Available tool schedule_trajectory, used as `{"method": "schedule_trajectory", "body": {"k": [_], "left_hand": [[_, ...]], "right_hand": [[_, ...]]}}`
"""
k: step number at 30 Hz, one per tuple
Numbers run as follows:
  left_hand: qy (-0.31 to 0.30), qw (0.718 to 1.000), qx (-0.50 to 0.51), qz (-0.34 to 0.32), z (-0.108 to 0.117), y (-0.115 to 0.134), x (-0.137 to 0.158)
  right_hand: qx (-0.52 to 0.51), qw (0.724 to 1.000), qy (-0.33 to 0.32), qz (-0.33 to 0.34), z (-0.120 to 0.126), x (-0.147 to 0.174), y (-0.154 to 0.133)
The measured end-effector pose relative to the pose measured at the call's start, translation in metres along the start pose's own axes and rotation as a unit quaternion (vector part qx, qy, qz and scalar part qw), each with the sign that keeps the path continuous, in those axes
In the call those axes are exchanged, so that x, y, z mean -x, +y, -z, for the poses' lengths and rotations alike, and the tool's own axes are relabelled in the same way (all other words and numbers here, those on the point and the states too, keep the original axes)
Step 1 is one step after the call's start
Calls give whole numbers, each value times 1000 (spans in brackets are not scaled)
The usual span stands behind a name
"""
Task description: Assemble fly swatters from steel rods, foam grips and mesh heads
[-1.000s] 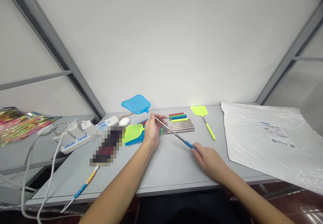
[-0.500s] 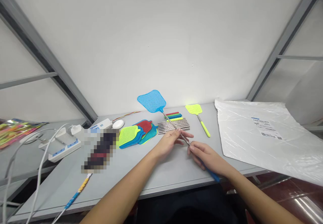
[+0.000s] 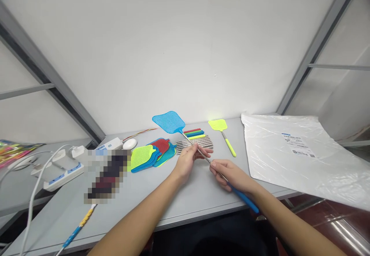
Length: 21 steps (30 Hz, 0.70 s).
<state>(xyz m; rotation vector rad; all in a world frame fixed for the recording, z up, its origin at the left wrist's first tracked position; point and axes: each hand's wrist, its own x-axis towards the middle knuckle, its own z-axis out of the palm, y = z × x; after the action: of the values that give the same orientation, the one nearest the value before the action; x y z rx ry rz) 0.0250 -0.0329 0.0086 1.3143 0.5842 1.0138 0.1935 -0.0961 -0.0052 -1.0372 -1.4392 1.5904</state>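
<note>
A blue fly swatter (image 3: pixel 170 122) is held slantwise above the table, its mesh head toward the wall. My left hand (image 3: pixel 186 160) pinches its metal rod between thumb and fingers, with the other fingers stretched out. Farther down, my right hand (image 3: pixel 231 174) is closed around the rod near the blue handle (image 3: pixel 245 199), which sticks out below it. Behind my left hand lies a row of metal rods (image 3: pixel 208 142), with several coloured handles (image 3: pixel 196 133) at their far side. To the left is a pile of loose swatter heads (image 3: pixel 142 156) in yellow-green, blue and red.
A yellow-green fly swatter (image 3: pixel 227 136) lies right of the rods. A large white plastic package (image 3: pixel 277 159) covers the table's right side. At left are power strips (image 3: pixel 64 177) with white cables, a round white object (image 3: pixel 130 144) and a pixelated dark item (image 3: pixel 108 177).
The view has shifted slightly. The swatter's head sits a little lower against the wall, and more of the blue handle shows below my right hand. Both hands still hold the swatter.
</note>
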Motion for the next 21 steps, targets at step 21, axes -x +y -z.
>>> {"method": "schedule_trajectory", "body": {"k": [21], "left_hand": [[294, 934, 127, -160, 45, 25, -23]], "right_hand": [[10, 998, -57, -32, -6, 6, -3]]}}
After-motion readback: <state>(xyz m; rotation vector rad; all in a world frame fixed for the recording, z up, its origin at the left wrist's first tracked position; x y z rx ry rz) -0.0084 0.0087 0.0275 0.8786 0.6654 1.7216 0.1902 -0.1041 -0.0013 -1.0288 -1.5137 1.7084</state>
